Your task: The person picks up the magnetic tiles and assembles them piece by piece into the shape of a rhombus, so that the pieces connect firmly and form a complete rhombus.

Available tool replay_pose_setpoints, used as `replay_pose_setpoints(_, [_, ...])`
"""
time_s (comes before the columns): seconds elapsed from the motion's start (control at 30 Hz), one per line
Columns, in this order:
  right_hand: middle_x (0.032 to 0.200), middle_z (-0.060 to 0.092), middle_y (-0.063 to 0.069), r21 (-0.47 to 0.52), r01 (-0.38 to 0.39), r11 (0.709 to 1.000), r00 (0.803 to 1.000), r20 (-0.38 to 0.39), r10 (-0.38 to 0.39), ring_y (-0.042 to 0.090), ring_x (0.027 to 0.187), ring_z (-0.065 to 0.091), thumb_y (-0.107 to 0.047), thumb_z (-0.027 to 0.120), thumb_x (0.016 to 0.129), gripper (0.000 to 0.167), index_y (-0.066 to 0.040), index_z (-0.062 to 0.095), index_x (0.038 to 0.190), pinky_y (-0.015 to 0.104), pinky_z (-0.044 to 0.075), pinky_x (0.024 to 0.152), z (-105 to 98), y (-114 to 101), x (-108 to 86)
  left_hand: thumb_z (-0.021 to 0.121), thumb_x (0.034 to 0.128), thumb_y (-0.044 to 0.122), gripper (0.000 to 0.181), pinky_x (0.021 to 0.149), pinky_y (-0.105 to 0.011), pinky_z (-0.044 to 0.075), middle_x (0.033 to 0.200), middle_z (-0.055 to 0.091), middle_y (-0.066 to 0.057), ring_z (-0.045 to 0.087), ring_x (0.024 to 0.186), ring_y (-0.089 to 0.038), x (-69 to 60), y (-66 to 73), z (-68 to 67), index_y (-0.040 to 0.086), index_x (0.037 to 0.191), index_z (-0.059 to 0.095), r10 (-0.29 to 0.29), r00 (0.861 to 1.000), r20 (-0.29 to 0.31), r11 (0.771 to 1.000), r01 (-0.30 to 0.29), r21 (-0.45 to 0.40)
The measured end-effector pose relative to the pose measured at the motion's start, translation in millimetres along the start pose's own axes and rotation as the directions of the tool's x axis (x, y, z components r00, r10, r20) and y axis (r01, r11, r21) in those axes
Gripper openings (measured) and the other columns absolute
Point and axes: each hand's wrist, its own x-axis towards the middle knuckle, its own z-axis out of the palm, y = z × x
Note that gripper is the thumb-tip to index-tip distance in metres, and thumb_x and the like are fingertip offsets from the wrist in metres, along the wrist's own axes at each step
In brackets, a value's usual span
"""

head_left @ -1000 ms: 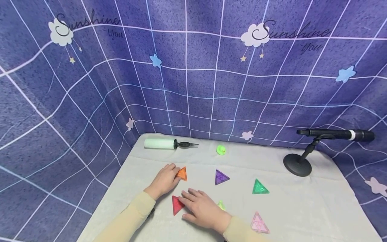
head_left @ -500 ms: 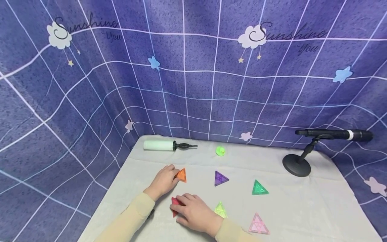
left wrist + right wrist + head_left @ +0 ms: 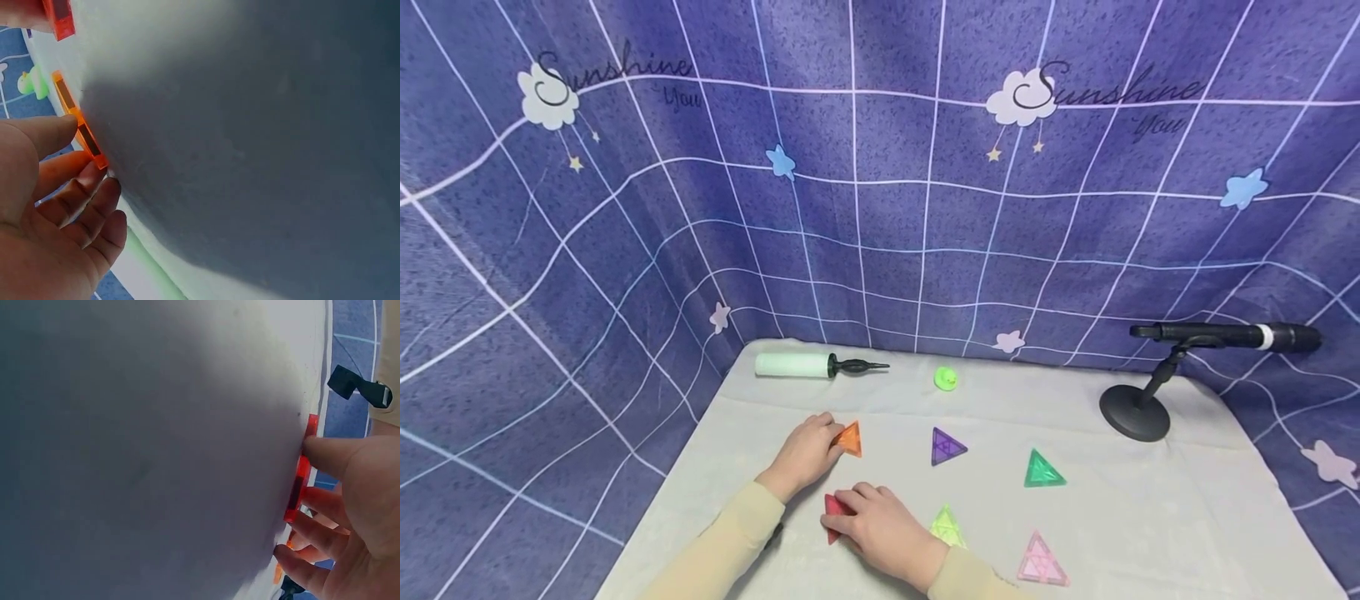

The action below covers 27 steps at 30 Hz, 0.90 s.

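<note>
My left hand (image 3: 805,454) pinches the left edge of an orange translucent triangular magnetic tile (image 3: 852,438) lying on the cloth. In the left wrist view, the thumb is on the near side of that orange tile (image 3: 89,139) and the index finger lies behind it. Closer to me, my right hand (image 3: 887,530) holds a red triangular tile (image 3: 832,505), partly covered by its fingers. From the right wrist, the thumb and fingers press on the edge of the red tile (image 3: 300,481). The other fingers of both hands are loosely bent.
Purple (image 3: 947,447), green (image 3: 1043,470), lime (image 3: 947,527) and pink (image 3: 1041,560) triangular tiles lie to the right. Farther back are a pale green hand pump (image 3: 793,365), a small green duck (image 3: 946,379) and a black microphone stand (image 3: 1137,412). A purple curtain (image 3: 887,208) hangs behind.
My right hand has moved slightly left onto the red tile and now grips it, uncovering more of the lime tile. The left hand stays at the orange tile.
</note>
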Motion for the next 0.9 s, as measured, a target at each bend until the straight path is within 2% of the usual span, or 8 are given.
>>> replay_pose_setpoints(0.43, [0.117,0.067,-0.007,-0.055,-0.007,0.998,1.000,0.009,0.007,0.013,0.103,0.059,-0.029,0.077,0.096,0.030,-0.040,0.075,0.123,0.027,0.046,0.069,-0.2,3.5,5.5,0.083,0.0901,0.017,0.030,0.078,-0.043,0.052,0.095,0.063,-0.005,0.060,0.085,-0.022,3.7,1.7,-2.1,0.001,0.114,0.075,-0.026,0.999,0.019,1.000,0.026,-0.010])
replay_pose_setpoints(0.7, [0.115,0.068,-0.007,-0.072,-0.010,0.997,1.000,0.011,0.010,0.014,0.103,0.060,-0.031,0.078,0.095,0.029,-0.041,0.075,0.122,0.028,0.047,0.070,0.2,3.5,6.2,0.084,0.0888,0.015,0.025,0.078,-0.043,0.053,0.096,0.064,-0.005,0.061,0.086,-0.021,4.0,0.8,-1.3,0.004,0.109,0.075,-0.055,0.998,0.021,0.996,0.056,-0.065])
replay_pose_setpoints(0.9, [0.115,0.067,-0.007,-0.074,-0.008,0.997,1.000,0.005,0.008,0.014,0.102,0.060,-0.031,0.077,0.096,0.028,-0.041,0.075,0.122,0.028,0.047,0.070,0.9,4.0,6.2,0.085,0.0884,0.015,0.021,0.075,-0.040,0.051,0.092,0.062,-0.002,0.056,0.082,-0.017,4.1,-0.2,-1.3,0.007,0.105,0.075,-0.067,0.997,0.025,0.994,0.069,-0.089])
